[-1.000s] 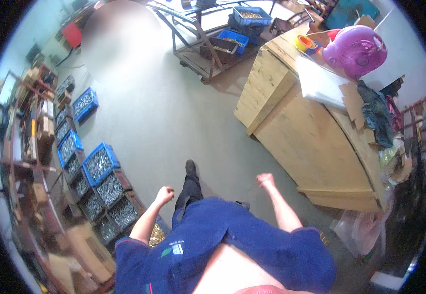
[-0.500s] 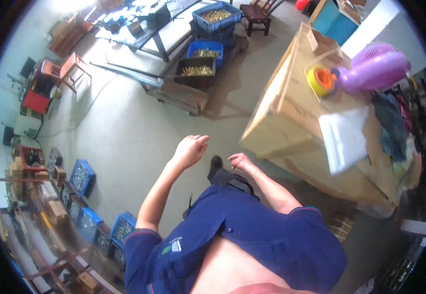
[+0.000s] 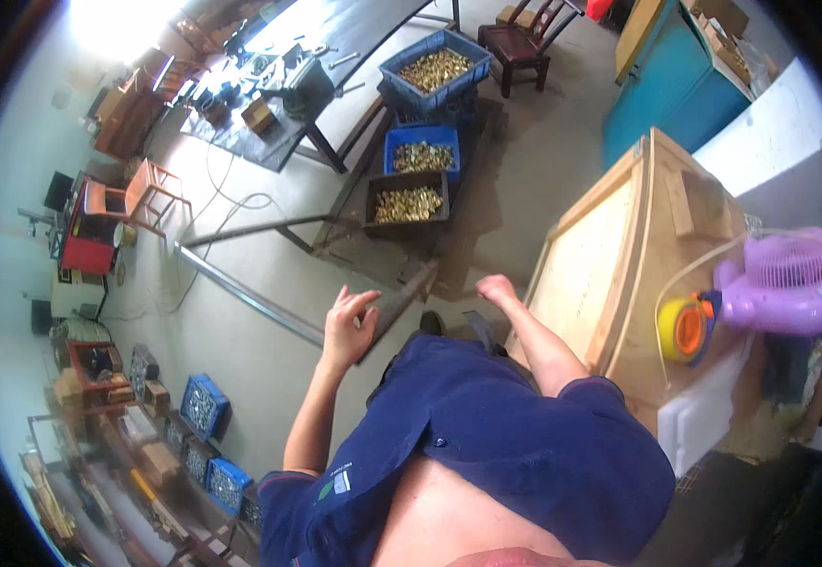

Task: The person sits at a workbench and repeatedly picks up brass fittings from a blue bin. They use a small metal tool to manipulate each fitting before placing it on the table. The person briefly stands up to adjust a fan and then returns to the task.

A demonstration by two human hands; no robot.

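While facing low cart (image 3: 342, 249), hold left grip (image 3: 347, 335) with fingers apart near steel frame (image 3: 241, 290) just ahead; hold right grip (image 3: 496, 289) curled near wooden crate (image 3: 583, 260) at right, cannot tell whether clamped on anything; see dark bin (image 3: 407, 229) of brass-coloured pieces (image 3: 408, 204) on cart, blue bin (image 3: 389, 152) just beyond; see purple fan (image 3: 781, 285) on crate, brown chair (image 3: 515, 42) farther ahead.

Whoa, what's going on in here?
A person's left hand is loosely open and the right hand is curled; neither shows anything held. Ahead are three bins of gold-coloured bits. On the right, a purple fan and tape sit on a wooden box.
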